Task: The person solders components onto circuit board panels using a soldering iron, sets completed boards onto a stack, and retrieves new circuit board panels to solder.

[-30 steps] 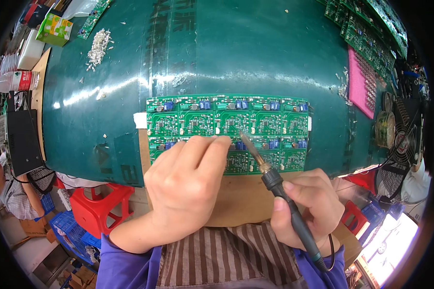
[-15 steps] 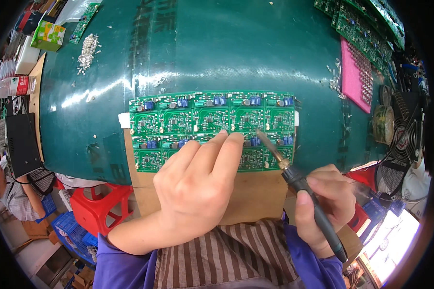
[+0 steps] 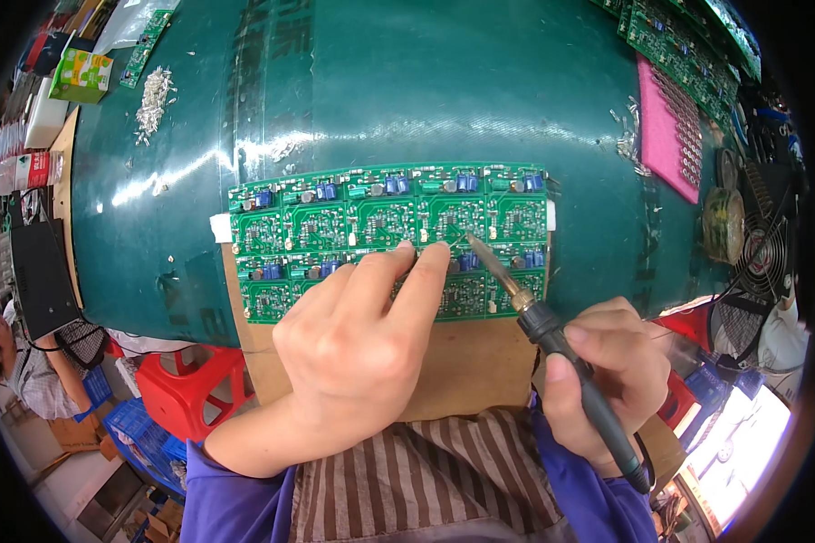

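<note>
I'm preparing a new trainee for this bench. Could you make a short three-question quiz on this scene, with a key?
1. Multiple choice: what does the right grip hold?
a) tweezers
b) a soldering iron
c) scissors

2. True or false: the pink slab lies to the right of the green circuit-board panel.

3. Fill in the blank: the plastic stool at the lower left is ____ in colour.

Key: 1. b; 2. true; 3. red.
</note>
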A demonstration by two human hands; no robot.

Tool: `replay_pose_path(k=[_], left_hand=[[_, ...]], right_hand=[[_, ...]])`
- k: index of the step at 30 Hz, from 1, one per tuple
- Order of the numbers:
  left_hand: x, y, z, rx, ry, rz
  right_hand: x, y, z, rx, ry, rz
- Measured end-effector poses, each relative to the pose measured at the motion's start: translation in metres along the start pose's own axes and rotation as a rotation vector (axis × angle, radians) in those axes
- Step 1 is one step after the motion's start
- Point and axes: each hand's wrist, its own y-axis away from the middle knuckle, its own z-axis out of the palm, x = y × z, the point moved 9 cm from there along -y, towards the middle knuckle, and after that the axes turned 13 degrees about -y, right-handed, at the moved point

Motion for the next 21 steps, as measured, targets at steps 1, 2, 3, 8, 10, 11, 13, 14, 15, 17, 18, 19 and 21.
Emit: replay_pose_path(k=[1, 2, 3, 8, 10, 11, 13, 14, 15, 17, 18, 19, 21], left_hand=[[0.001, -0.001, -0.003, 0.000, -0.002, 0.002], [0.001, -0.001, -0.002, -0.063, 0.023, -0.026], [0.000, -0.002, 0.001, -0.125, 0.047, -0.054], [0.003, -0.006, -0.001, -0.133, 0.022, -0.033], [0.004, -0.009, 0.000, -0.126, 0.017, -0.025], [0.003, -0.010, 0.000, -0.103, 0.013, -0.027], [0.005, -0.012, -0.001, -0.078, 0.013, -0.023], [0.003, -0.011, -0.001, -0.083, 0.036, -0.060], [0.001, -0.011, -0.001, -0.087, 0.062, -0.096], [0.001, -0.014, -0.004, -0.080, 0.099, -0.029], [0.001, -0.017, -0.005, -0.081, 0.112, 0.018], [-0.002, -0.019, -0.007, -0.082, 0.126, -0.013], [-0.013, -0.022, -0.023, -0.024, 0.120, -0.089]], right_hand=[[0.000, 0.000, 0.001, -0.011, 0.001, -0.001], [-0.001, 0.000, 0.003, -0.022, 0.002, -0.002], [-0.001, -0.001, 0.002, -0.020, 0.001, -0.003], [-0.008, -0.003, 0.006, -0.078, 0.044, -0.070], [-0.007, -0.003, 0.004, -0.078, 0.043, -0.070], [-0.007, -0.003, 0.003, -0.078, 0.044, -0.070], [-0.007, 0.000, -0.007, -0.028, 0.061, -0.076], [-0.008, 0.003, -0.016, 0.020, 0.078, -0.081], [-0.006, 0.006, -0.025, 0.049, 0.070, -0.080], [-0.003, 0.020, -0.051, 0.198, 0.131, -0.061], [-0.001, 0.028, -0.066, 0.272, 0.167, -0.049], [0.013, 0.043, -0.088, 0.338, 0.159, 0.105], [0.019, 0.057, -0.129, 0.537, 0.263, 0.177]])
